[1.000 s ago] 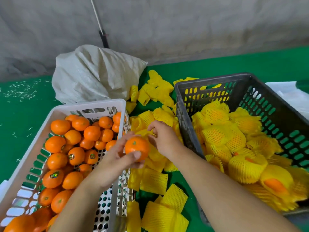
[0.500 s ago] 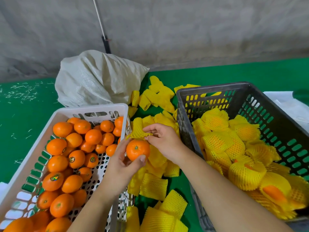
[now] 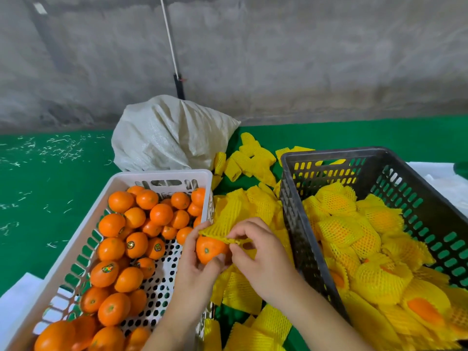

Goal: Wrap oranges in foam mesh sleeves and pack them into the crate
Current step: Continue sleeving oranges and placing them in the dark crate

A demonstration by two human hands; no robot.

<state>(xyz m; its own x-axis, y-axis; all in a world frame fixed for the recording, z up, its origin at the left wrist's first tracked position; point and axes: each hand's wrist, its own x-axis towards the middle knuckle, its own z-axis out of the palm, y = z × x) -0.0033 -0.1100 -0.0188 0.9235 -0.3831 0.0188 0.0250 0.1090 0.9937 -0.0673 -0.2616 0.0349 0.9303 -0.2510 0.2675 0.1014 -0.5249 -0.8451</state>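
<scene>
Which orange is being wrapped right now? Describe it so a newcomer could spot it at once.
Find the white crate of bare oranges and the dark crate of wrapped ones. Between them, above the loose yellow sleeves, the left hand grips one orange. It alone is off the pile, with a foam sleeve stretched over its top by the right hand.

A green table (image 3: 50,188) carries a white basket (image 3: 162,176) and a dark crate (image 3: 329,158). Loose yellow sleeves (image 3: 253,158), a sack (image 3: 172,135) and pale scraps (image 3: 58,148) lie on it.
</scene>
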